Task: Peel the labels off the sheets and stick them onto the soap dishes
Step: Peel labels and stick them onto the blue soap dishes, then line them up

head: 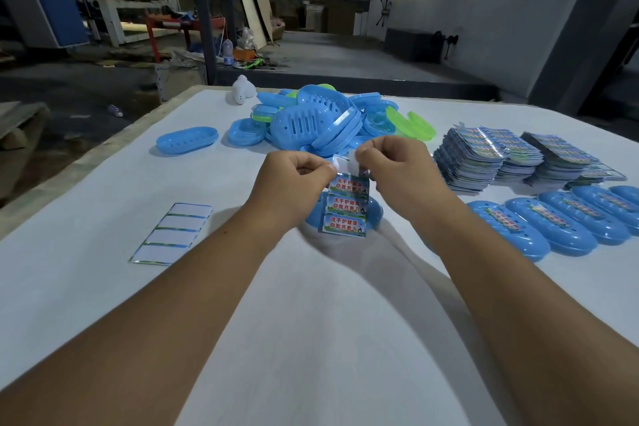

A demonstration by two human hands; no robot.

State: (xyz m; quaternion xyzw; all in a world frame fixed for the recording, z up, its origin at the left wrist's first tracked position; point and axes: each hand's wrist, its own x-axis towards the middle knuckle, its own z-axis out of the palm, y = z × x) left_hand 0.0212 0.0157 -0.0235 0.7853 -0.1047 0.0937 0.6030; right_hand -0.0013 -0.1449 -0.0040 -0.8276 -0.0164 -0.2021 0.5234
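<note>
We see a white table [311, 304]. On it lie a heap of blue and green soap dishes [321, 117], one single blue dish [186, 140], a used sheet [172, 234], stacks of label sheets [518, 157], a white object [242, 89] and a row of labelled dishes [560, 218].

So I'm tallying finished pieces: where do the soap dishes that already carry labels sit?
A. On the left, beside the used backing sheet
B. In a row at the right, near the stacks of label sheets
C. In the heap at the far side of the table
B: the labelled soap dishes lie side by side at the right, just in front of the stacks of label sheets.
</note>
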